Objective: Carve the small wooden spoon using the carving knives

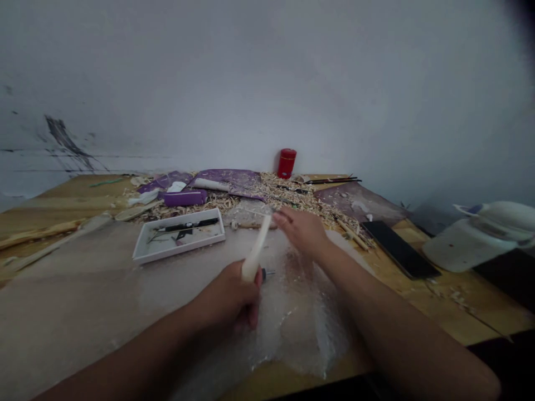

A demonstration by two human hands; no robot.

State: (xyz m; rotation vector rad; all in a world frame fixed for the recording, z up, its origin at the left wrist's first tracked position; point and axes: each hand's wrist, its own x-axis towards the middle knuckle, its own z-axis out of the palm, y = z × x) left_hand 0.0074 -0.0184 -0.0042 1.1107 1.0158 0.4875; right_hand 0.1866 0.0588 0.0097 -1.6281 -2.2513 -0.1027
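My left hand (240,292) is wrapped round the lower end of a pale, smooth stick-like piece (258,248), which points up and away from me. My right hand (301,228) is at the upper tip of that piece, thumb and fingers pressed together; a thin, light object seems to stick out to the left from its fingertips, too blurred to name. Just right of my left hand shows a small dark tool with a metal tip (268,273). Beneath both hands lies clear plastic wrap (301,323).
A white tray (179,253) with small tools lies at centre left. Wood shavings (288,192), a purple case (185,198) and a red canister (286,163) are at the back. On the right are a black phone (400,249) and a white container (468,239). Wooden sticks lie left.
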